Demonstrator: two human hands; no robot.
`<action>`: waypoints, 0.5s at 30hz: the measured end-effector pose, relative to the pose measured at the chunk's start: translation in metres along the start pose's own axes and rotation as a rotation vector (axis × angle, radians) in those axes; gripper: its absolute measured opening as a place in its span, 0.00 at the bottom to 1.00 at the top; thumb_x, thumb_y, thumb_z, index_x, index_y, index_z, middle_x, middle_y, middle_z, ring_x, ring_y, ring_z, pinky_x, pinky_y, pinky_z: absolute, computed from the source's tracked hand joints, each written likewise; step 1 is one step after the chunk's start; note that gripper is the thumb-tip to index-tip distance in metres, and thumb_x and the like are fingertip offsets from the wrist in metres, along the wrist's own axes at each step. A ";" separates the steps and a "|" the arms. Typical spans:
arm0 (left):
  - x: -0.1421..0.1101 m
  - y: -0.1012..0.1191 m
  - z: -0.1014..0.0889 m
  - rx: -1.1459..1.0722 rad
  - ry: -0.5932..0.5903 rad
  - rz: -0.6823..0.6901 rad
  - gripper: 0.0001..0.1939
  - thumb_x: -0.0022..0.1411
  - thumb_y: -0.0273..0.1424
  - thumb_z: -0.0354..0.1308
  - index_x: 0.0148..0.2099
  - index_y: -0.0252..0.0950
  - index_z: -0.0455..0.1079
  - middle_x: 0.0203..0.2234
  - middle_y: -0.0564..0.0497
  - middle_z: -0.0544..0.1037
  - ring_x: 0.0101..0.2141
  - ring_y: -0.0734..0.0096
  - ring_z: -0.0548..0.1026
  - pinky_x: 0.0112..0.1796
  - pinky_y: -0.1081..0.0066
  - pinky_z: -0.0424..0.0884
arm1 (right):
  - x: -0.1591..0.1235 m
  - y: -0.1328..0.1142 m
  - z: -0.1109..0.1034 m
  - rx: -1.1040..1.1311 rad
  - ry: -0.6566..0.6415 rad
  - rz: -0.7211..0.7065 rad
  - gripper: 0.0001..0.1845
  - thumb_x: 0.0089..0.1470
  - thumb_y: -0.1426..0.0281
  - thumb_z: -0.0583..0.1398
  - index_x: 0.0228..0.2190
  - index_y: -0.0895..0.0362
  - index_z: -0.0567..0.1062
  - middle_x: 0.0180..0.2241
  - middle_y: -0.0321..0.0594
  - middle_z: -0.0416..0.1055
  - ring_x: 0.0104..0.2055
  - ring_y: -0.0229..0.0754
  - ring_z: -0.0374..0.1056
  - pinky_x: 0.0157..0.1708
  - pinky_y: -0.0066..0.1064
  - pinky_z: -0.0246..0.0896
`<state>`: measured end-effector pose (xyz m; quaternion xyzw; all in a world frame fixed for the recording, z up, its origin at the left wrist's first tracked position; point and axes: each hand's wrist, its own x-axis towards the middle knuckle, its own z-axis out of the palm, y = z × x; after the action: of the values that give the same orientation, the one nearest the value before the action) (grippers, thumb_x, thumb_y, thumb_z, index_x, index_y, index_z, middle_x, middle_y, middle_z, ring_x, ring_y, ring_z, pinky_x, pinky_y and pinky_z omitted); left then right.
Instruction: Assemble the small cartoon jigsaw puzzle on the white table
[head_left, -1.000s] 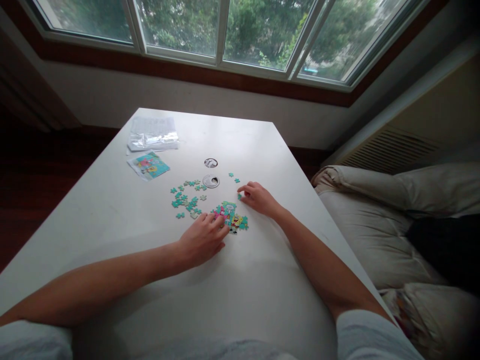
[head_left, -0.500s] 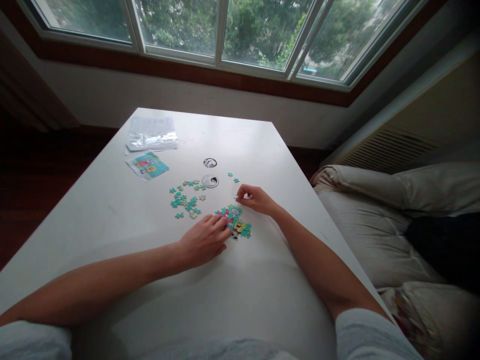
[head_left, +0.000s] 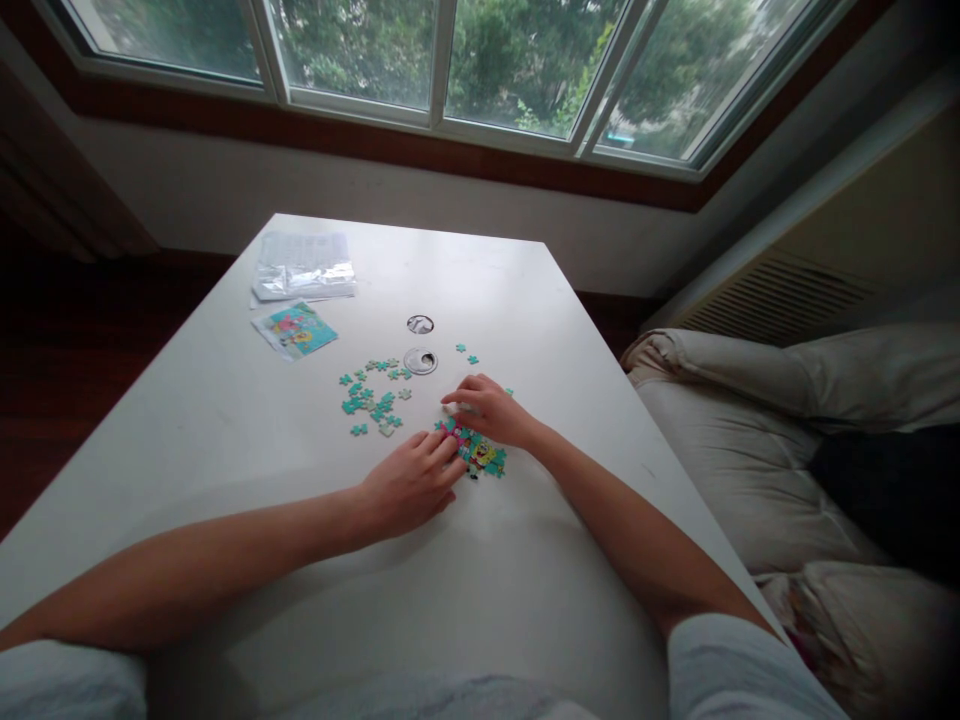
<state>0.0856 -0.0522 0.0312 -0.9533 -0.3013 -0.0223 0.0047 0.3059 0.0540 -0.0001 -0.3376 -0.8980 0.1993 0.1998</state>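
Note:
A partly joined jigsaw puzzle (head_left: 489,459) with cartoon figures on teal lies on the white table. My left hand (head_left: 409,487) rests at its left side, fingers laid out over the pink part and covering some of it. Above the puzzle's far edge is my right hand (head_left: 495,412), its fingertips pointing left and pinching a small pale puzzle piece (head_left: 449,408), mostly hidden by the fingers. Loose teal and pale puzzle pieces (head_left: 367,400) are scattered to the left of the joined part.
Two round metallic lid-like items (head_left: 421,361) lie beyond the puzzle, with two stray pieces (head_left: 466,354) to their right. A picture card (head_left: 298,330) and clear plastic packaging (head_left: 304,268) lie at the far left of the table (head_left: 210,400). A beige sofa (head_left: 720,450) stands at right.
My right hand has shifted left with its piece, over the far edge of the joined puzzle, uncovering a loose piece behind it. The joined puzzle has moved slightly right; my left hand stays on it.

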 end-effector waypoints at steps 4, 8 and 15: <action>0.001 0.000 0.001 0.011 -0.001 0.001 0.13 0.66 0.36 0.60 0.50 0.36 0.66 0.52 0.40 0.73 0.55 0.52 0.69 0.53 0.57 0.66 | 0.001 -0.005 0.002 -0.108 -0.020 -0.014 0.11 0.64 0.66 0.61 0.47 0.50 0.80 0.42 0.44 0.72 0.45 0.46 0.64 0.50 0.38 0.59; 0.001 0.000 0.001 0.009 0.004 -0.001 0.13 0.66 0.37 0.60 0.49 0.36 0.66 0.53 0.40 0.72 0.55 0.52 0.69 0.53 0.57 0.66 | 0.003 -0.008 0.003 -0.145 0.025 -0.027 0.11 0.68 0.66 0.56 0.42 0.53 0.79 0.41 0.44 0.75 0.45 0.46 0.65 0.51 0.39 0.57; 0.002 0.000 0.003 -0.012 0.020 0.013 0.13 0.67 0.36 0.59 0.51 0.36 0.66 0.56 0.39 0.71 0.59 0.51 0.67 0.54 0.57 0.66 | 0.000 -0.010 0.005 0.048 0.162 0.091 0.09 0.68 0.68 0.52 0.40 0.54 0.72 0.37 0.41 0.77 0.38 0.41 0.70 0.43 0.32 0.62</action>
<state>0.0872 -0.0507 0.0281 -0.9549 -0.2950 -0.0335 0.0021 0.2978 0.0460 0.0011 -0.3883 -0.8575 0.2019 0.2706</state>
